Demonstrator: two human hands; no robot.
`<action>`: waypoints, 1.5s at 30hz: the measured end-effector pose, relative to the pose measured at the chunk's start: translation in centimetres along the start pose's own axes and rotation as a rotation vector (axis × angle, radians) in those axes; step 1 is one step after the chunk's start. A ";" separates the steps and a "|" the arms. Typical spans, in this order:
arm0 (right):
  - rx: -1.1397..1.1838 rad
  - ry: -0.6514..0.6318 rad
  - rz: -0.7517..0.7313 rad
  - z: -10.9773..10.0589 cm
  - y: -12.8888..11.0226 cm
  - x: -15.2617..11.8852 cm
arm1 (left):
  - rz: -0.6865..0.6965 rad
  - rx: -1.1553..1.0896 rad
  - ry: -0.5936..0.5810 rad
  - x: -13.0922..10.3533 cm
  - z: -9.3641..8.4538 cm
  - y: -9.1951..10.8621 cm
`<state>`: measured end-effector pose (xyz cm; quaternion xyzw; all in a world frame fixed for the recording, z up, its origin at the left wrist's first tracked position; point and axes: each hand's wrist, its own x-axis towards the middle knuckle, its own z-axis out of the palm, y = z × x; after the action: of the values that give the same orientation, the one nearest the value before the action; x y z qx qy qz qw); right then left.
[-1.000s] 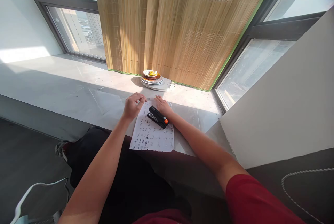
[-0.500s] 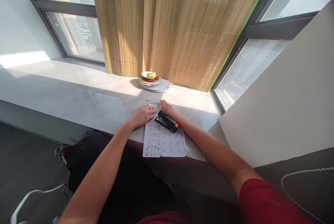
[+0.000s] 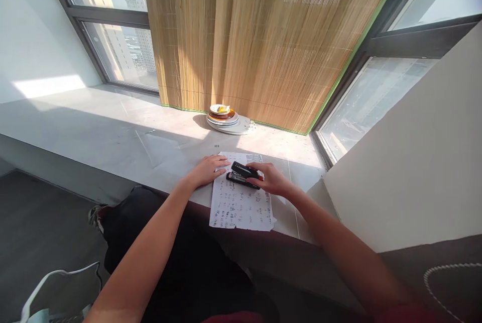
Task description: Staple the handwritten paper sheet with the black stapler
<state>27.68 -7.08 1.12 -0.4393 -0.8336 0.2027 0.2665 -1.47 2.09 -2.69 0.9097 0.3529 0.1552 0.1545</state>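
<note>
A sheet of paper (image 3: 243, 210) covered in handwriting lies on the sill, its near edge reaching the front lip. On it rests a black stapler (image 3: 243, 175) with a red-orange patch at its rear end. My right hand (image 3: 269, 178) grips the stapler's rear end, thumb low and fingers over the top. My left hand (image 3: 210, 170) lies flat at the paper's upper left edge, fingers stretched toward the stapler's front but apart from it.
Behind the paper, a stack of plates (image 3: 223, 118) stands on the sill (image 3: 165, 142) by the bamboo blind (image 3: 241, 36). A wall (image 3: 406, 162) rises on the right. Dark-framed windows flank the blind. A white cable (image 3: 48, 278) hangs at the lower left.
My right hand has come back from the paper's far edge and taken hold of the stapler, which now lies turned slightly flatter. My left hand stays by the paper. The view has shifted slightly.
</note>
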 end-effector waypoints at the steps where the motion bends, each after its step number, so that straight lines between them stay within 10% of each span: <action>1: 0.058 0.016 0.013 0.0 0.6 0.0 | 0.002 -0.009 -0.001 0.0 -0.1 0.0; 16: 0.675 -0.212 0.229 -1.7 4.1 -0.9 | -0.011 -0.075 0.013 0.0 -0.6 0.4; 31: 0.314 0.030 0.037 1.4 0.4 -0.1 | -0.014 -0.160 0.021 0.1 -0.9 0.2; 38: -0.088 0.437 -0.202 1.8 0.6 -0.8 | -0.191 -0.744 0.312 0.0 -2.1 2.2; 45: -0.384 0.188 -0.431 1.3 -1.3 -1.3 | -0.345 -1.455 -0.026 -0.6 -3.0 3.7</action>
<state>26.67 -8.95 0.50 -0.3116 -0.9024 -0.0612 0.2913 -0.87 -0.45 1.32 0.5114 0.2969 0.3122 0.7436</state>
